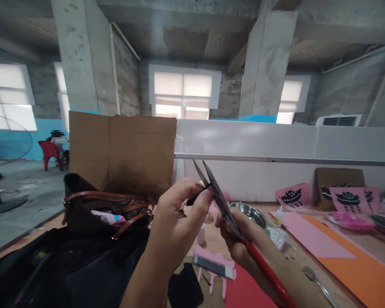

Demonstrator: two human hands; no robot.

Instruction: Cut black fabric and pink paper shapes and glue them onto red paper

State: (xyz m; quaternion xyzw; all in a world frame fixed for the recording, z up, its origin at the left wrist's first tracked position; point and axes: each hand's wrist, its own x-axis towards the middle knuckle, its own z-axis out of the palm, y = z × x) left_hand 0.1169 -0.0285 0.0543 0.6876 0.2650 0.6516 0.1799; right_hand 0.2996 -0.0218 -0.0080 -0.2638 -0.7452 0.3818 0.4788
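My left hand (pixel 176 218) pinches a small black piece (pixel 197 196) of what looks like paper or foam sheet between thumb and fingers. My right hand (pixel 248 233) grips a pair of scissors (pixel 223 203) with a red handle. The blades are parted and point up and away, and the black piece's tip reaches them. Below the hands lie a black sheet (pixel 186 286), a pink cutout (pixel 213 288) with narrow legs, and a red sheet (pixel 247 288). A flat grey, rectangular object (pixel 212 266) rests on the pink cutout.
A handbag (pixel 83 214) and black cloth (pixel 67 269) occupy the left, before a cardboard panel (pixel 141 154). A metal bowl (pixel 252 214) and small glue bottle (pixel 279 216) stand beyond my right hand. Rightward are pink (pixel 314 235) and orange sheets (pixel 372 273) and a spoon (pixel 319 284).
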